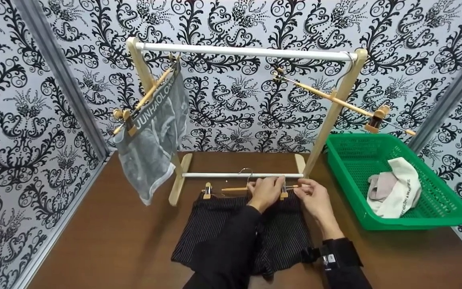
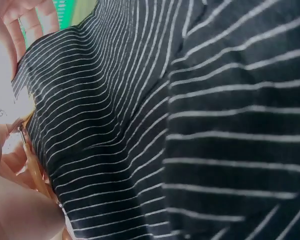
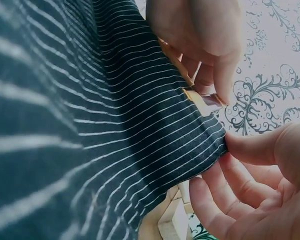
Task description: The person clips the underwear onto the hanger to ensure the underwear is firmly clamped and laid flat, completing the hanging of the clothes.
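Black shorts [image 1: 287,237] with thin white stripes hang from a wooden clip hanger [image 1: 235,189] in front of the rack's lower bar. One hanger clip [image 1: 207,191] grips the left end of the waistband. My left hand [image 1: 266,192] pinches the right-hand clip [image 3: 202,102], which sits over the waistband edge. Beside it, my right hand [image 1: 316,200] pinches the waistband's right corner between thumb and fingers, as the right wrist view shows. Striped cloth fills most of the left wrist view, with a bit of the hanger bar [image 2: 35,170] at its left.
A wooden rack with a white top rail [image 1: 247,51] stands behind. Grey underwear [image 1: 155,128] hangs from a hanger at its left; a hanger without clothes [image 1: 315,91] hangs at its right. A green basket [image 1: 419,222] on the right holds white and pinkish cloth [image 1: 399,188].
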A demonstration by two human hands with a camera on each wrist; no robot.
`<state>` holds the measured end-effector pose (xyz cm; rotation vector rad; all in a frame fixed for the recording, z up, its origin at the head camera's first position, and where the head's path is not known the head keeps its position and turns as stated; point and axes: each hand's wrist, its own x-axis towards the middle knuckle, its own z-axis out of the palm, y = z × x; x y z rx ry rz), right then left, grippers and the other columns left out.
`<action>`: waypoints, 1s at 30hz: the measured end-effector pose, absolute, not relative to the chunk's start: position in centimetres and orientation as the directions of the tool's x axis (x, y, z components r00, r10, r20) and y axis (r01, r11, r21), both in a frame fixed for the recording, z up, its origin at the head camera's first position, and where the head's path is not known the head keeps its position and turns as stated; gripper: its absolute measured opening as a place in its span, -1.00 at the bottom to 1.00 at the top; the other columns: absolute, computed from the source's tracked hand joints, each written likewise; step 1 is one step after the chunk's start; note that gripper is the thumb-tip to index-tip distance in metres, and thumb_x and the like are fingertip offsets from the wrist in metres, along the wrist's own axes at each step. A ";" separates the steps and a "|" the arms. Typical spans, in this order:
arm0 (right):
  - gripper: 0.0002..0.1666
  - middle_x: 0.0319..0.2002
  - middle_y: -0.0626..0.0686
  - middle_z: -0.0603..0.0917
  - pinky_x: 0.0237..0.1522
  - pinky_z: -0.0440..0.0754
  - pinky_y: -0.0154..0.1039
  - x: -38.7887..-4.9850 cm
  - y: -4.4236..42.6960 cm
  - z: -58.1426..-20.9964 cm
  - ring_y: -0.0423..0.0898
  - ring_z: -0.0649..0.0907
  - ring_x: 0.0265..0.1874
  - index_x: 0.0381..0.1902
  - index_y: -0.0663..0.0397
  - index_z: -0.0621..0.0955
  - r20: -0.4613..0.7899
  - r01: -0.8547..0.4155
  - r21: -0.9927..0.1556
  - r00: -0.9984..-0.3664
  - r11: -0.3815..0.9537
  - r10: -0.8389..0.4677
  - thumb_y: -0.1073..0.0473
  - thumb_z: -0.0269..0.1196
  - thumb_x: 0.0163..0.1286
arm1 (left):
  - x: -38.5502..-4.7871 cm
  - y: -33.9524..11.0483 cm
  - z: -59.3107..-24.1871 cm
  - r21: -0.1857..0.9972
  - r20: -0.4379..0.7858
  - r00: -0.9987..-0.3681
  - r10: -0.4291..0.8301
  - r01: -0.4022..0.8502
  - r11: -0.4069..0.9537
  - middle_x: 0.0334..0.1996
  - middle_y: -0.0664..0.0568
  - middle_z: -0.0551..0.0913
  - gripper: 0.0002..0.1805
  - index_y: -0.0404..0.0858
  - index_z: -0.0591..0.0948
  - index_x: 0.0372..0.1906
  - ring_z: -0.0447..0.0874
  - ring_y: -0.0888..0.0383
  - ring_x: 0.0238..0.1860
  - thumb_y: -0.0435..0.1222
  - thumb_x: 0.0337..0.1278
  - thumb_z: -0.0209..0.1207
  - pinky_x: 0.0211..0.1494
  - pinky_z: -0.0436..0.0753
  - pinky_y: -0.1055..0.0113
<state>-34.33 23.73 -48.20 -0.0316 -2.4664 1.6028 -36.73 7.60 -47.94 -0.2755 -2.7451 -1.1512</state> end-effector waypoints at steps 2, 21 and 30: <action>-0.59 -0.17 0.26 0.77 -0.34 0.54 -0.40 -34.4 23.8 -48.4 -0.19 0.66 -0.31 0.15 0.42 0.59 0.150 -0.086 -0.906 -0.981 0.414 0.125 0.39 0.32 0.38 | -36.7 7.6 -48.1 0.674 0.207 -0.970 0.125 0.234 0.701 -0.10 0.07 0.75 -0.56 -0.06 0.68 -0.36 0.56 -0.09 0.00 0.01 0.55 -0.10 0.19 0.21 -0.14; -0.73 -0.03 0.27 0.73 -0.05 0.64 -0.13 -34.0 23.7 -48.5 0.13 0.69 -0.04 0.03 0.39 0.68 0.153 -0.126 -0.830 -0.988 0.543 0.004 0.38 0.27 0.42 | -36.5 7.2 -48.8 0.591 0.192 -0.957 0.216 0.289 0.753 0.04 -0.05 0.71 -0.66 -0.23 0.69 0.10 0.55 -0.08 0.09 -0.35 0.21 0.29 0.24 0.26 -0.02; -0.61 0.12 0.33 0.66 0.16 0.53 0.19 -33.0 23.3 -46.3 0.27 0.65 0.09 0.16 0.35 0.64 0.295 -0.321 -0.626 -0.941 0.711 -0.164 0.29 0.30 0.42 | -37.3 6.0 -48.3 0.498 0.538 -0.833 0.127 0.436 0.749 0.05 -0.12 0.67 -0.59 -0.32 0.64 0.09 0.60 -0.08 0.15 -0.45 0.08 0.35 0.41 0.36 -0.02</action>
